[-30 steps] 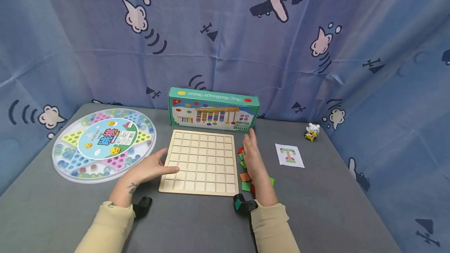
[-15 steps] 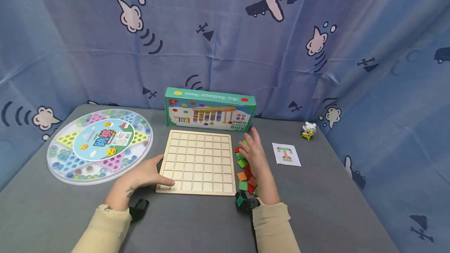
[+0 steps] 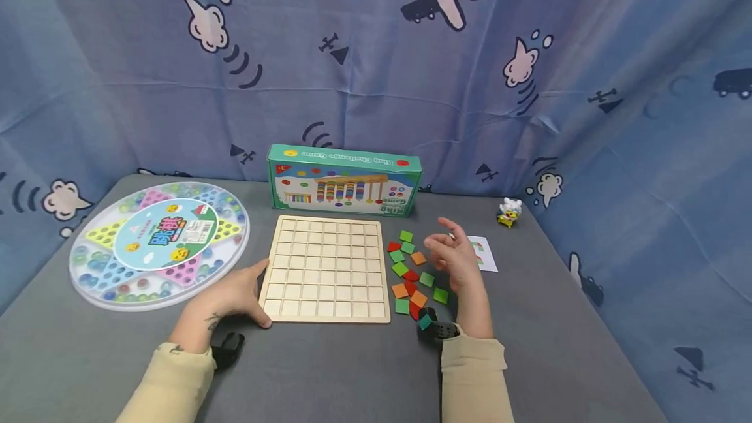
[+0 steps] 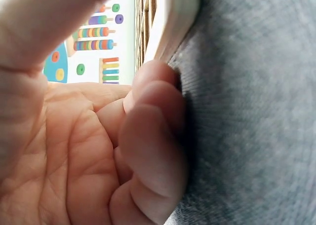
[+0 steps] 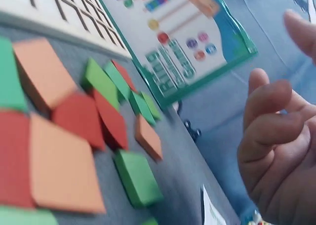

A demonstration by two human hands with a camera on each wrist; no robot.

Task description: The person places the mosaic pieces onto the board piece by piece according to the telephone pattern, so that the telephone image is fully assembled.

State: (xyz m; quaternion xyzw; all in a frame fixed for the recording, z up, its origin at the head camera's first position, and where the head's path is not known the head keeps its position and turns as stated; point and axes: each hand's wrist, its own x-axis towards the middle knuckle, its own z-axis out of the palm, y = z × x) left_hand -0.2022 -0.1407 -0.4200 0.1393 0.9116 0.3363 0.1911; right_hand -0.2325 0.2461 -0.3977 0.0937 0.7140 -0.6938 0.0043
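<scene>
A square wooden grid board (image 3: 326, 269) lies on the table, its cells bare. My left hand (image 3: 230, 294) rests at its left side, forefinger by the left edge and thumb by the near corner. Loosely bent fingers (image 4: 153, 136) of that hand lie against the cloth beside the board's edge in the left wrist view. To the right of the board, red, orange and green tiles are scattered, among them a green tile (image 3: 440, 295) and an orange tile (image 5: 64, 166). My right hand (image 3: 464, 265) hovers right of these tiles, loosely bent, holding nothing.
Behind the board stands a green game box (image 3: 345, 181). A round Chinese checkers set (image 3: 126, 279) lies at left. Partly hidden behind my right hand is a white pattern card (image 3: 489, 262). A small toy figure (image 3: 509, 212) stands at the back right.
My left hand has drawn back from over the board to its left edge. The right hand has moved right, off the tiles, which now lie uncovered. The view has shifted slightly.
</scene>
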